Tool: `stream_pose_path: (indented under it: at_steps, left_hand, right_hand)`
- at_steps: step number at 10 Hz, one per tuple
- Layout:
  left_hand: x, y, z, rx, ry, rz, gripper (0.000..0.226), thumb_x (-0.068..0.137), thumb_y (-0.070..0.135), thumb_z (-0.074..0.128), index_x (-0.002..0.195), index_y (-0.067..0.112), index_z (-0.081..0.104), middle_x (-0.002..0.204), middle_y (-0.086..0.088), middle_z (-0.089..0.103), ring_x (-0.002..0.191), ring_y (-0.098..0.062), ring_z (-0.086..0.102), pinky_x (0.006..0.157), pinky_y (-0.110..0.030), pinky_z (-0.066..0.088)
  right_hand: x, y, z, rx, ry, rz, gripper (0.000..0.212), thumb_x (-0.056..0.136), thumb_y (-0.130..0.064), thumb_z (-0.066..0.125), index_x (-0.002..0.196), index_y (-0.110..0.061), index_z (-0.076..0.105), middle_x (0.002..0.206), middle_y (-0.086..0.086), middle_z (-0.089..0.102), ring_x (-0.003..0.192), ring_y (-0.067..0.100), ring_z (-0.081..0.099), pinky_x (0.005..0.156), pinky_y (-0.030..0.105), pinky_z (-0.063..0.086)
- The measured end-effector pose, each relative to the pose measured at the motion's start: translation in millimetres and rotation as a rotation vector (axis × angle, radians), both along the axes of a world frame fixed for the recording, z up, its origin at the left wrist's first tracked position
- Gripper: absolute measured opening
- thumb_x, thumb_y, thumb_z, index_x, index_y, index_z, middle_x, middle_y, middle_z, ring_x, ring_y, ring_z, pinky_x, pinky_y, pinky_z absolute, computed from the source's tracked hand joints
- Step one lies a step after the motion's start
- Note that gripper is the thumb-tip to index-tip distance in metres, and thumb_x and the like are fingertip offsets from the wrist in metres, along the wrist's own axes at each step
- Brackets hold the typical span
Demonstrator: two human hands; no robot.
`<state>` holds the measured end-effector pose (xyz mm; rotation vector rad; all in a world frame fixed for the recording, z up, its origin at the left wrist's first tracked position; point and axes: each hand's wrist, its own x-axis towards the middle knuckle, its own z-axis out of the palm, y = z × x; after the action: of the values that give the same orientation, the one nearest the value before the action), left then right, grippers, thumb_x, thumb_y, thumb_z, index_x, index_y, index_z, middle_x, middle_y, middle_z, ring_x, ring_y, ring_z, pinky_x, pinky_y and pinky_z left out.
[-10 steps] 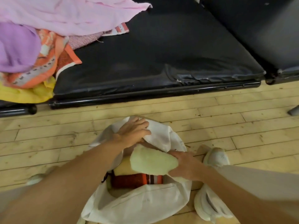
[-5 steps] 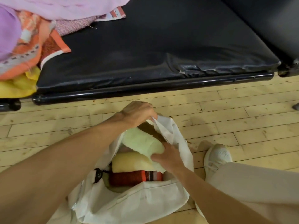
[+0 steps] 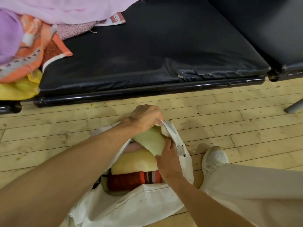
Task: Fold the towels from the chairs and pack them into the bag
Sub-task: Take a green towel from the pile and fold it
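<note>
The white bag [image 3: 131, 205] lies on the wood floor [image 3: 49, 136] just in front of the black chair [image 3: 147, 46], with its mouth gaping wide. The person bends over it with both bare arms reaching down.

The left hand [image 3: 144, 117] is curled over the far rim of the bag, fingers closed on the zip edge and holding it up and back. The right hand [image 3: 169, 163] is inside the mouth, its thumb and fingers wrapped round the near end of the green towel [image 3: 150, 141].

That green towel is rolled and sits tilted at the far end of the bag, its far end tucked beneath the left hand. It rests partly on a yellow towel [image 3: 131, 163], which lies folded across the middle of the bag. Nearest the person, touching the yellow one, is a red towel [image 3: 129, 180] with a striped end, half under the bag's near flap.

On the left end of the chair there is a loose pile [image 3: 32, 43] of unfolded towels, with pink spread over the top, purple and orange beneath, and yellow at the bottom hanging at the seat's edge. The rest of the seat is bare black padding, cracked along its front edge.

A white shoe [image 3: 214, 158] stands on the floor just beside the bag's right side, under a pale trouser leg [image 3: 254, 194].
</note>
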<state>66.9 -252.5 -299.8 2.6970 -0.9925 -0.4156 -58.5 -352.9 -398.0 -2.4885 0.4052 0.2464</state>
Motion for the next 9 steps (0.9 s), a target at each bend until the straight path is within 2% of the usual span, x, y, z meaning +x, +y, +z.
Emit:
stream_pose_path:
  at_steps: [1,2,3,4,5,6,7,8,9]
  left_hand:
    - [-2.2,-0.2,0.6,-0.006,-0.054,0.046,0.022,0.093,0.031,0.059,0.108,0.023,0.073,0.102,0.005,0.062,0.101,-0.018,0.059,0.081,-0.027,0.044]
    - [-1.5,2.7,-0.3,-0.032,-0.133,0.086,0.022,0.093,0.036,0.059,0.106,0.026,0.073,0.094,0.008,0.058,0.096,-0.019,0.06,0.075,-0.025,0.043]
    - [-4.2,7.2,-5.7,-0.03,-0.148,0.112,0.019,0.093,0.034,0.06,0.106,0.031,0.072,0.101,0.006,0.062,0.099,-0.021,0.06,0.075,-0.025,0.042]
    - [-11.8,5.9,-11.6,-0.022,-0.092,0.133,0.022,0.093,0.035,0.059,0.112,0.033,0.07,0.108,0.005,0.062,0.104,-0.022,0.059,0.08,-0.025,0.041]
    - [-16.9,7.9,-7.6,0.009,-0.034,0.162,0.024,0.093,0.034,0.06,0.116,0.031,0.067,0.117,0.003,0.063,0.11,-0.023,0.058,0.087,-0.029,0.044]
    - [-20.7,18.2,12.3,0.006,0.086,0.138,0.028,0.093,0.03,0.06,0.121,0.028,0.065,0.122,0.002,0.064,0.111,-0.019,0.059,0.093,-0.033,0.047]
    - [-30.2,30.1,50.5,0.068,0.135,0.039,0.03,0.092,0.027,0.06,0.121,0.023,0.065,0.115,0.003,0.066,0.109,-0.018,0.059,0.09,-0.027,0.046]
    - [-45.8,38.6,99.4,0.151,0.141,-0.071,0.032,0.093,0.028,0.059,0.125,0.023,0.063,0.112,0.003,0.067,0.106,-0.014,0.059,0.088,-0.023,0.043]
    - [-60.9,49.7,149.4,0.115,0.097,-0.081,0.031,0.093,0.025,0.058,0.124,0.022,0.063,0.109,0.002,0.069,0.1,-0.014,0.062,0.086,-0.021,0.041]
  right_hand:
    - [1.1,-8.2,6.3,-0.215,-0.072,0.124,0.063,0.085,-0.022,0.073,0.136,-0.012,0.037,0.134,0.006,0.045,0.107,0.022,0.061,0.071,0.027,0.056]
    - [9.9,-8.9,1.8,-0.374,-0.151,0.226,0.062,0.054,-0.019,0.093,0.103,-0.015,0.055,0.102,0.007,0.059,0.082,0.022,0.065,0.052,0.036,0.057]
    - [8.4,-6.4,-0.9,-0.387,-0.121,0.289,0.029,0.066,-0.011,0.084,0.085,-0.015,0.063,0.087,0.003,0.061,0.08,0.021,0.066,0.046,0.027,0.042]
    - [-3.8,-7.0,-1.4,-0.324,0.025,0.337,0.016,0.095,-0.009,0.049,0.107,-0.012,0.06,0.109,0.004,0.057,0.098,0.024,0.061,0.067,0.033,0.048]
    - [-8.9,-17.9,14.2,-0.269,0.092,0.425,0.025,0.095,-0.01,0.043,0.117,-0.011,0.057,0.118,0.006,0.053,0.105,0.028,0.057,0.083,0.038,0.049]
    - [-2.6,-37.9,40.8,-0.232,0.115,0.46,0.032,0.092,-0.009,0.046,0.12,-0.015,0.061,0.121,0.005,0.055,0.109,0.028,0.057,0.088,0.036,0.048]
    - [9.3,-56.6,79.7,-0.216,0.096,0.467,0.035,0.09,-0.004,0.047,0.119,-0.015,0.064,0.122,0.009,0.062,0.11,0.026,0.059,0.092,0.034,0.05]
    - [14.1,-64.7,130.5,-0.219,0.002,0.489,0.034,0.092,-0.005,0.047,0.117,-0.016,0.066,0.117,0.006,0.067,0.102,0.022,0.063,0.089,0.033,0.052]
    - [24.0,-60.6,184.9,-0.251,-0.156,0.545,0.03,0.092,-0.006,0.047,0.11,-0.014,0.07,0.11,0.004,0.07,0.098,0.02,0.063,0.085,0.025,0.045]
